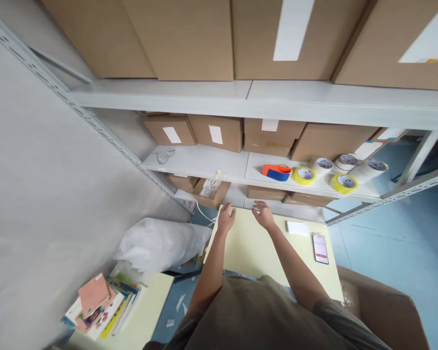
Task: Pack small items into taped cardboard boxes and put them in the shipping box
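Both arms reach forward over a pale yellow table (251, 250). Above its far left corner is my left hand (226, 218), fingers apart and nothing in it. My right hand (263, 215) hovers near the table's far edge, also with spread fingers and no object between them. A gap separates the two hands. To the right of my right hand lie a small white box (297, 228) and a phone (320, 249) with its screen lit. An open cardboard box (212, 193) with white contents sits on the low shelf beyond my left hand.
Metal shelving (219, 101) with cardboard boxes (193, 39) stands ahead. Its middle shelf holds yellow tape rolls (304, 176), an orange-and-blue dispenser-like item (276, 172) and glasses (165, 155). Left are a white bag (156, 245) and books (98, 306); a large carton (383, 306) is lower right.
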